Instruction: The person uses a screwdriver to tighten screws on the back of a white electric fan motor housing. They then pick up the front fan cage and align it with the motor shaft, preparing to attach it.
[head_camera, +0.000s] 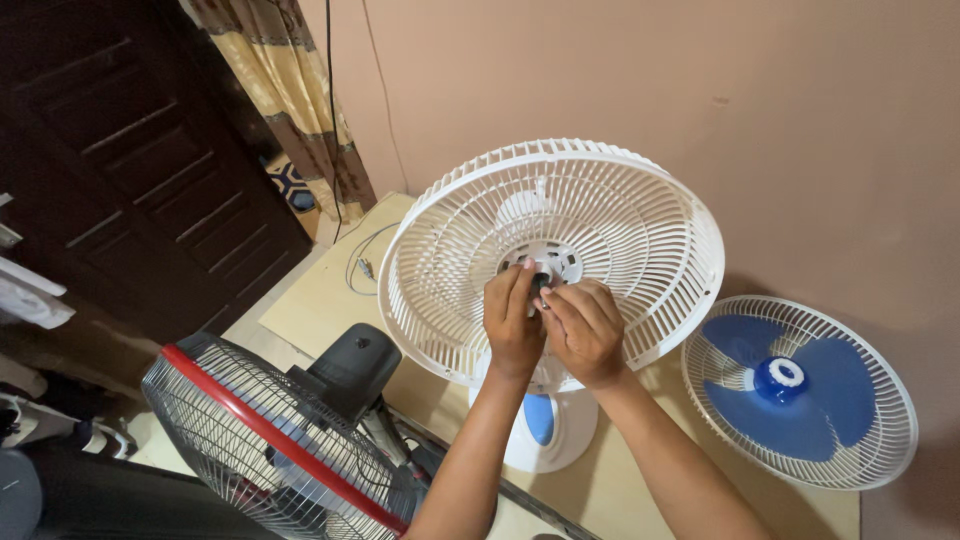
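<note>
Pinching at the middle of the frame, both hands meet over the hub of the white plastic rear fan guard (600, 240), a round ribbed cage that stands tilted back on its white and blue fan base (545, 430) on the pale wooden tabletop (320, 300). The left hand (512, 315) has its fingers curled close, tips pressed onto a small dark round nut or cap (541, 281) at the centre of the guard; the right hand (585, 330) is likewise nearly closed, thumb and forefinger meeting at the same spot, though whether it grips the dark piece or only steadies beside it I cannot tell. That little piece looks hard, smooth and light, likely slippery under bare fingertips, so a firm pinch around its rim seems the sensible hold. The guard itself appears light but springy, its thin ribs liable to flex or snap if squeezed; the thick outer ring or solid hub plate looks like the safer place to take it. At the right of the frame a white front grille with the blue three-blade fan propeller (800, 385) lies against the wall, well apart. In the lower left stands a black wire-cage fan with a red rim (270, 440), and a thin cable (362, 262) trails at the table's far edge.
</note>
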